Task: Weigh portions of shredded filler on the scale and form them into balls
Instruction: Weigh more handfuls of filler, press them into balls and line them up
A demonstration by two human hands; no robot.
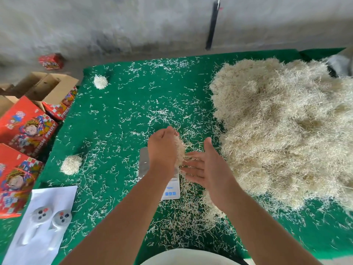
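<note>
Shredded filler sits as a pale clump against the palm side of the left hand, whose fingers curl around it and grasp it just above the scale. The right hand is beside it, flat and released, fingers straight and spread, their tips touching the lower edge of the clump. The scale lies under both hands — its steel platform mostly hidden by the left wrist, its white front with blue buttons showing between the forearms; the display cannot be read.

To the right of the right hand, a big heap of loose filler covers much of the table. Far out to the left of the left hand lie two finished balls: a near ball and a far ball towards the back edge, well apart from each other. Stray strands are scattered all over the green cloth that covers the table, thickest near the right forearm.

Close to the left elbow, a white sheet carries two pale controllers. Beyond the table's left edge stand red printed cartons and open brown cardboard boxes — behind them, a grey concrete floor and wall with a dark rod leaning against it.
</note>
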